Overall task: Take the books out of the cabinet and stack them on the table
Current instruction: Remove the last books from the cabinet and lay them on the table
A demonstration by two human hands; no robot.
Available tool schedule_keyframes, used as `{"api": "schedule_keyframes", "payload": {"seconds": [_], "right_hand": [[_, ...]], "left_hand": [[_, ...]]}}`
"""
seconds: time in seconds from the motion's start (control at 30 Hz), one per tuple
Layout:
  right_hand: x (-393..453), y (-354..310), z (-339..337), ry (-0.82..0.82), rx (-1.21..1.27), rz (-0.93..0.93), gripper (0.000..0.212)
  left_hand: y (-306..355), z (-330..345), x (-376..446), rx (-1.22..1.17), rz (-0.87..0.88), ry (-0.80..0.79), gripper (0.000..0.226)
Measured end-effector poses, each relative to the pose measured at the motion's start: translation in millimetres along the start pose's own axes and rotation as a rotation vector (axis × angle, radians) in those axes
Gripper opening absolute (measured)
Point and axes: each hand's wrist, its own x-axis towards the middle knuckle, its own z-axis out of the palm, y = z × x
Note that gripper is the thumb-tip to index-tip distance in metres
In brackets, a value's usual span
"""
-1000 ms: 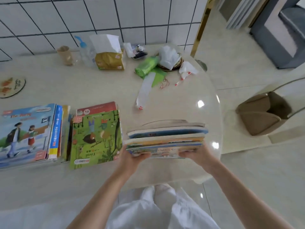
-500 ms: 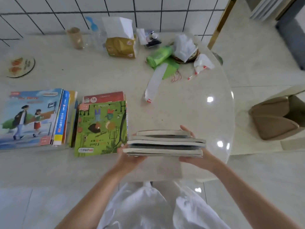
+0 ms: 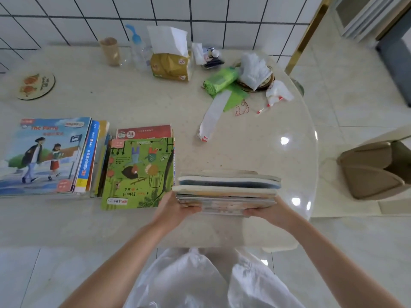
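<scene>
**Both hands hold a bundle of books at the near edge of the bench**

While the bundle of books (image 3: 226, 192) is held flat over the near right part of the bench (image 3: 255, 147), each hand has it by one near corner. The left hand (image 3: 175, 210) grips the near left corner, its fingers curled under the bottom cover. The right hand (image 3: 266, 213) grips the near right corner in the same way, fingers tucked beneath. So the grip on both sides is closed around the bundle. Whether the bundle's far edge touches the bench cannot be told.

Just left of the bundle lies a green picture book (image 3: 139, 172), flat, on top of a red book (image 3: 144, 131) whose far edge shows behind it. The bundle's left end stands just beside the green book's right edge. Further left, a second pile is topped by a blue picture book (image 3: 44, 154) showing two walking figures, with several thin spines fanned out between it and the green book.

Along the tiled wall at the far side of the bench stand a brown cup (image 3: 110, 51), a clear bottle with a blue cap (image 3: 138, 50) and a yellow tissue pack (image 3: 171, 66). To the right are a green roll of bags (image 3: 220, 82) and a white wrapper (image 3: 212, 116). A round coaster (image 3: 36, 85) lies at the far left. A brown chair (image 3: 373, 170) stands off the bench's right end.
</scene>
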Motion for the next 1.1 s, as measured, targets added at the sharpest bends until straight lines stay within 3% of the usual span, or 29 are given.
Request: {"api": "schedule_keyframes", "payload": {"seconds": [0.13,0.3,0.47,0.63,0.83,1.03,1.1], "right_hand": [[-1,-29,-11,-0.093,-0.038,0.002,0.052],[1,-78,-10,0.025,-0.062,-0.02,0.043],[6,-124,11,0.02,0.013,-0.118,0.029],[24,-153,62,0.016,0.119,-0.132,0.039],[52,-171,133,0.136,0.267,0.023,0.03],[79,-164,191,0.196,0.396,0.22,0.028],[86,-158,204,0.206,0.42,0.287,0.028]], "left_hand": [[18,-8,-1,-0.008,0.041,-0.032,0.037],[52,-42,10,0.078,0.138,-0.075,0.05],[77,-87,17,0.034,0.075,-0.13,0.042],[70,-140,16,-0.085,-0.006,-0.146,0.038],[41,-187,17,-0.386,-0.225,-0.089,0.064],[16,-210,24,-0.354,-0.364,0.062,0.023],[6,-210,25,-0.305,-0.377,0.113,0.026]]}}
